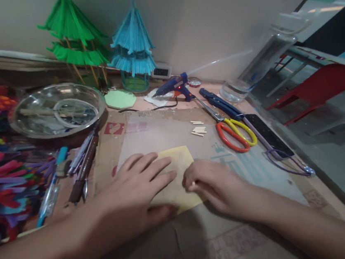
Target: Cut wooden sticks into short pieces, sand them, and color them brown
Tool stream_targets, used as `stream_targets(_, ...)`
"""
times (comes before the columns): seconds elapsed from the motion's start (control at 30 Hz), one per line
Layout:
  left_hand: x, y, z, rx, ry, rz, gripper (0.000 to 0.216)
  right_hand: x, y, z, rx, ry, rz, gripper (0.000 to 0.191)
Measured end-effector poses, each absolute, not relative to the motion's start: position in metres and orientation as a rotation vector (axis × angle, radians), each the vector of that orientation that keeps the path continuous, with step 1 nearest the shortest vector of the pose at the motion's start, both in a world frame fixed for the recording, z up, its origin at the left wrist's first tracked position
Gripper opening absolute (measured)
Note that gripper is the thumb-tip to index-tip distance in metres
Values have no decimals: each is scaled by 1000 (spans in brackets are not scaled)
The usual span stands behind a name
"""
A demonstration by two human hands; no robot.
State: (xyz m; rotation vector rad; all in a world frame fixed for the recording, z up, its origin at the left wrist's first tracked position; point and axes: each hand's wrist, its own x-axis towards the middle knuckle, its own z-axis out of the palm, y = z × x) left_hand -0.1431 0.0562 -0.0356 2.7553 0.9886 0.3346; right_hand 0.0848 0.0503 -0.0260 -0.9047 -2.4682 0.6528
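Note:
A pale yellow sheet (180,162) lies on a cardboard mat (148,132) in front of me. My left hand (135,187) rests flat on the sheet's left side with its fingers stretched out. At the sheet's right edge, my right hand (211,185) is closed in a pinch on a small pale stick whose tip shows by the thumb. Several short wooden sticks (197,128) lie on the mat beyond the sheet.
Orange-and-yellow scissors (233,133), a blue cutter (221,103), a phone (266,133) and a blue glue gun (175,87) lie to the right. A metal bowl (56,111), pens (83,162) and coloured pipe cleaners (0,178) sit left. Green (72,32) and blue (133,42) paper pagodas stand behind.

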Motion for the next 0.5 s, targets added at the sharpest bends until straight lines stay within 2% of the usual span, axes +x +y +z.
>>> stream_targets(0.13, -142, 57, -35, 2740, 950, 324, 49, 76, 50, -28, -700, -2494, 627, 19)
stream_targets(0.3, -143, 57, -36, 2734, 980, 303, 54, 79, 54, -23, -975, -2439, 608, 13)
stream_targets(0.43, -144, 58, -34, 2703, 996, 270, 63, 83, 59, -16, -1135, -2071, 1058, 12)
stream_targets(0.5, -145, 59, -33, 2687, 1008, 266, 63, 81, 65, -17, -1106, -1781, 1341, 18)
